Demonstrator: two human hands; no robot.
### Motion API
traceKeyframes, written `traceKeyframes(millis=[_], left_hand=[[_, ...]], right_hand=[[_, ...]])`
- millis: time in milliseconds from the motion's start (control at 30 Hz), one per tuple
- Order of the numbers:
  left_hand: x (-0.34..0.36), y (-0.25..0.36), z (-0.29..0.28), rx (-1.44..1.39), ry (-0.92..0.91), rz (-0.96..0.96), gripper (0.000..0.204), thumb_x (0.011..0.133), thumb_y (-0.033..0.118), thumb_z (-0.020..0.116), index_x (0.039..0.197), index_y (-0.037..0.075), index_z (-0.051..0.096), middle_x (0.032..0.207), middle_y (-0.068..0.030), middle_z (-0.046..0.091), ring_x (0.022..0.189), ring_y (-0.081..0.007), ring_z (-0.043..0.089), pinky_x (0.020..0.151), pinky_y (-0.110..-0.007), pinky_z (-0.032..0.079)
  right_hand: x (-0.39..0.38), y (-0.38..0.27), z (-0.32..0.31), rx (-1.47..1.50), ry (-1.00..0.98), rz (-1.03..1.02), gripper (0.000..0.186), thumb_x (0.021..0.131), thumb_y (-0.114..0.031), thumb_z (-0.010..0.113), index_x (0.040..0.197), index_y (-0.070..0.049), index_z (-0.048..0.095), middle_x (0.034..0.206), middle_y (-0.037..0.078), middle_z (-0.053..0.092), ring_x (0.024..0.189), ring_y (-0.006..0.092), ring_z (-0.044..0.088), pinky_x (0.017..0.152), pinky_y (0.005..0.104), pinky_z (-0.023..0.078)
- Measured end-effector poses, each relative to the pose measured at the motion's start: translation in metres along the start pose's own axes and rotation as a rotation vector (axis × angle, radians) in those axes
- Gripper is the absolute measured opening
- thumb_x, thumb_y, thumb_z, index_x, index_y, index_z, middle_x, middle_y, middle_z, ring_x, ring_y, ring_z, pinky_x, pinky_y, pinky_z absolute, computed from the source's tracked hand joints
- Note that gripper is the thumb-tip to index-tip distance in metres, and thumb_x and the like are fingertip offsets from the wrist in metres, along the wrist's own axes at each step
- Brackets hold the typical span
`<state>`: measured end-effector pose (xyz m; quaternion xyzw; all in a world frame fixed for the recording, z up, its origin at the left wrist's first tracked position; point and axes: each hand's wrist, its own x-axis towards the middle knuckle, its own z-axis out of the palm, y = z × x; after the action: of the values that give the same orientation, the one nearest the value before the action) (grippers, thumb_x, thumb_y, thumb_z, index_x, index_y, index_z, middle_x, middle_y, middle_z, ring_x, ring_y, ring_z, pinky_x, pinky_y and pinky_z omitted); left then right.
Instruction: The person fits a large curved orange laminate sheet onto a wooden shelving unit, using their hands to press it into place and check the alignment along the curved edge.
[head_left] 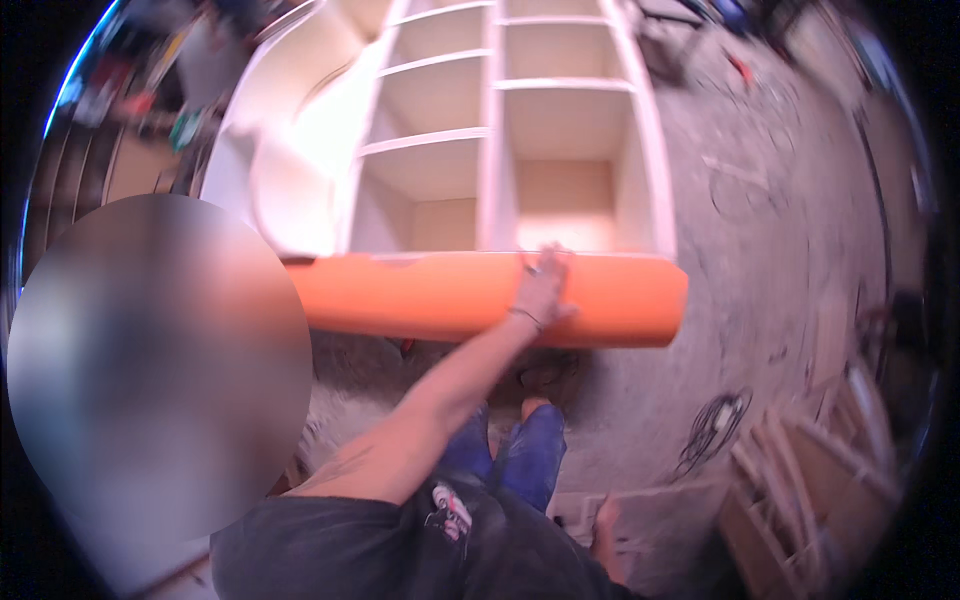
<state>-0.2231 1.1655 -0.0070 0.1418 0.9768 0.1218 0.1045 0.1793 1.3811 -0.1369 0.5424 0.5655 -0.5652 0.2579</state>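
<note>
My left hand (543,287) lies flat on a glossy orange panel (430,295) with a rounded face, its fingers spread near the top edge. The panel runs along the near side of a large white shelving unit (484,150) with several open compartments. My left forearm reaches across from the lower left. Low on the right of my body, my right hand (606,522) shows only in part, apart from the panel. Its fingers are too small and blurred to make out.
A coiled dark cable (714,430) lies on the grey floor at right. Beyond it, wooden offcuts (805,470) lean in a pile. Loose wires and a red tool (738,68) are at the far right. A round blurred patch (160,370) hides the left side.
</note>
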Motion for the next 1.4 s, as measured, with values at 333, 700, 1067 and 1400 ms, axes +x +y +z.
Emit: traceKeyframes(millis=[333,700,1067,1400], left_hand=[[-0.379,-0.170,-0.025,-0.503,-0.285,-0.224,0.060,0.076,0.049,0.080,0.119,0.008,0.070,0.125,-0.0181,0.066,0.123,-0.0370,0.062,0.104,-0.050,0.051],[-0.884,-0.465,-0.061,-0.652,1.027,-1.668,0.056,0.082,0.037,0.085,0.118,-0.001,0.065,0.111,-0.0163,0.071,0.107,-0.0278,0.067,0.094,-0.040,0.053],[-0.845,-0.249,0.025,-1.504,1.043,-1.718,0.040,0.093,0.044,0.076,0.113,0.010,0.073,0.105,-0.0020,0.073,0.092,-0.0112,0.067,0.076,-0.028,0.053],[-0.941,-0.324,0.018,-1.454,0.811,-2.133,0.046,0.094,0.038,0.076,0.130,0.011,0.065,0.104,-0.0053,0.073,0.086,-0.0160,0.069,0.062,-0.030,0.052]], right_hand=[[-0.097,-0.035,0.042,-0.660,-0.130,-0.162,0.040,0.099,-0.047,0.050,0.109,-0.009,0.054,0.109,0.008,0.057,0.089,0.0238,0.061,0.066,0.0351,0.044],[-0.121,-0.204,0.231,-0.981,-0.264,-0.598,0.030,0.100,-0.040,0.056,0.101,-0.010,0.057,0.099,0.007,0.060,0.079,0.0216,0.065,0.056,0.0329,0.046],[-0.190,-0.160,0.493,-1.258,-0.618,-0.529,0.031,0.103,-0.034,0.060,0.114,-0.006,0.067,0.094,0.004,0.063,0.079,0.0205,0.067,0.060,0.0306,0.048],[-0.272,0.000,0.609,-1.809,-0.663,-0.488,0.054,0.103,-0.048,0.049,0.112,0.001,0.069,0.104,0.013,0.072,0.096,0.0284,0.069,0.081,0.0440,0.051]])
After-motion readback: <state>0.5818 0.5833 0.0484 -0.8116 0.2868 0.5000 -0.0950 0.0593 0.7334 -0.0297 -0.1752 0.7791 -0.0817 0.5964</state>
